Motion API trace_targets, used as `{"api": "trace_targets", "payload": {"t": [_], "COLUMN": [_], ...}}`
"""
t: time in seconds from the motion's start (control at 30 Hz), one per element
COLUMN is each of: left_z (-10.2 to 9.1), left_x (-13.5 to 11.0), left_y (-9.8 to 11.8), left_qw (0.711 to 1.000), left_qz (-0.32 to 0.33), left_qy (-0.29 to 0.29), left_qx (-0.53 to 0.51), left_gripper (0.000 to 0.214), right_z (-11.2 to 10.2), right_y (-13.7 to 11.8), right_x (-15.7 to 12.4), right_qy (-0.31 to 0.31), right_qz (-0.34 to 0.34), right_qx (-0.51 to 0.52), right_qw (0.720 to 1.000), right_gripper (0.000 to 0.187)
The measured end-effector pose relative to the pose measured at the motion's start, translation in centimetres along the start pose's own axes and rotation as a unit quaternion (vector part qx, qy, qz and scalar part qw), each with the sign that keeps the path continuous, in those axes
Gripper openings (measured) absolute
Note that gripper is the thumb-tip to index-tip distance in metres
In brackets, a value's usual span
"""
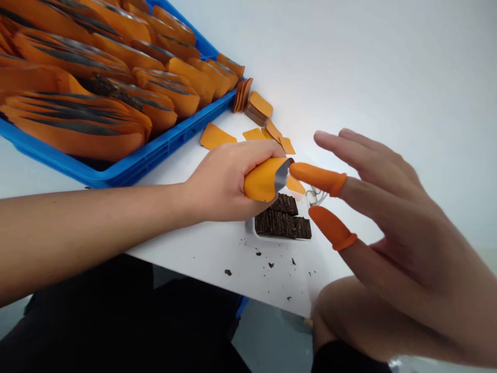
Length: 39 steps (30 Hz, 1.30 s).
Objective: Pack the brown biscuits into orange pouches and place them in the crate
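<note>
My left hand is closed round an orange packet whose silver-lined mouth faces right. My right hand is spread, with orange rubber cots on the thumb and forefinger. The forefinger tip touches the packet's open mouth. Just below the packet sits a small white tray that holds dark brown wafer-like pieces. Dark crumbs lie on the white table in front of the tray.
A blue crate at the upper left is packed with rows of orange packets. Several loose flat orange packets lie on the table beside the crate. The table's near edge runs just below the tray.
</note>
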<state>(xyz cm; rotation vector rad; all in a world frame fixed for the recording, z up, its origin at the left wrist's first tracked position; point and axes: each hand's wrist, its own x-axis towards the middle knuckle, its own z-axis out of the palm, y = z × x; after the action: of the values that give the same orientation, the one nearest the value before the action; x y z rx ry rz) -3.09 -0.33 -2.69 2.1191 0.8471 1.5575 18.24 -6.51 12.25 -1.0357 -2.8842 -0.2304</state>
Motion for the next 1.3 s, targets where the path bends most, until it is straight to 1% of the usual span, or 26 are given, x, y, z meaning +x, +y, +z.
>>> {"api": "trace_targets", "payload": {"t": [0.07, 0.1, 0.2, 0.27, 0.33, 0.4, 0.5, 0.6, 0.67, 0.73, 0.8, 0.87, 0.93, 1.0, 1.07, 1.2, 1.3], "left_z": [0.0, 0.0, -0.1, -0.2, -0.2, -0.1, 0.1, 0.2, 0.2, 0.1, 0.2, 0.2, 0.3, 0.3, 0.4, 0.5, 0.5], "left_x": [0.0, 0.0, 0.0, -0.1, -0.1, -0.1, -0.1, -0.1, 0.0, 0.2, 0.4, 0.6, 0.7, 0.7, 0.4, 0.0, 0.1], "left_y": [0.1, 0.1, 0.1, 0.1, 0.1, 0.1, 0.1, 0.1, 0.1, 0.1, 0.2, 0.3, 0.3, 0.3, 0.3, 0.1, -0.2], "left_qw": [1.000, 1.000, 1.000, 1.000, 1.000, 1.000, 0.999, 0.999, 0.999, 0.997, 0.994, 0.989, 0.984, 0.983, 0.986, 0.995, 0.998], "left_qz": [-0.007, -0.003, 0.011, 0.013, 0.014, 0.017, 0.018, 0.010, -0.002, -0.021, -0.046, -0.069, -0.092, -0.099, -0.082, -0.018, 0.006], "left_qy": [0.003, 0.006, 0.005, -0.003, -0.003, -0.002, -0.016, -0.024, -0.015, -0.001, 0.023, 0.056, 0.081, 0.080, 0.060, 0.018, 0.006], "left_qx": [0.016, 0.021, 0.026, 0.023, 0.014, 0.001, -0.025, -0.035, -0.047, -0.068, -0.092, -0.115, -0.129, -0.134, -0.133, -0.097, -0.061], "left_gripper": [0.018, 0.019, 0.021, 0.021, 0.018, 0.017, 0.017, 0.018, 0.018, 0.017, 0.013, 0.012, 0.015, 0.021, 0.024, 0.023, 0.023], "right_z": [-0.5, -0.6, -1.0, -1.0, -0.7, -0.1, 0.9, 1.5, 1.8, 2.1, 2.4, 2.7, 3.0, 3.2, 3.3, 3.4, 3.5], "right_y": [0.0, 0.0, -0.3, -0.7, -1.1, -1.3, -1.2, -0.8, -0.6, -0.3, 0.1, 0.5, 0.7, 0.9, 0.8, 0.6, 0.8], "right_x": [-0.5, -0.7, -1.2, -1.2, -0.9, -0.2, 0.9, 1.7, 1.8, 1.8, 1.8, 1.7, 1.6, 1.6, 1.6, 2.0, 2.5], "right_qy": [-0.004, -0.003, 0.010, 0.034, 0.060, 0.066, 0.064, 0.095, 0.100, 0.081, 0.061, 0.054, 0.057, 0.063, 0.062, 0.049, 0.069], "right_qz": [0.010, 0.010, 0.025, 0.047, 0.055, 0.034, -0.007, -0.010, -0.010, -0.014, -0.016, -0.026, -0.022, -0.012, -0.002, -0.009, -0.028], "right_qx": [0.016, 0.023, 0.030, 0.017, -0.002, -0.017, -0.017, -0.029, -0.039, -0.037, -0.029, -0.026, -0.035, -0.036, -0.025, -0.019, -0.011], "right_qw": [1.000, 1.000, 0.999, 0.998, 0.997, 0.997, 0.998, 0.995, 0.994, 0.996, 0.998, 0.998, 0.997, 0.997, 0.998, 0.999, 0.997], "right_gripper": [0.058, 0.060, 0.057, 0.053, 0.048, 0.042, 0.036, 0.035, 0.038, 0.042, 0.045, 0.047, 0.049, 0.047, 0.043, 0.035, 0.033]}}
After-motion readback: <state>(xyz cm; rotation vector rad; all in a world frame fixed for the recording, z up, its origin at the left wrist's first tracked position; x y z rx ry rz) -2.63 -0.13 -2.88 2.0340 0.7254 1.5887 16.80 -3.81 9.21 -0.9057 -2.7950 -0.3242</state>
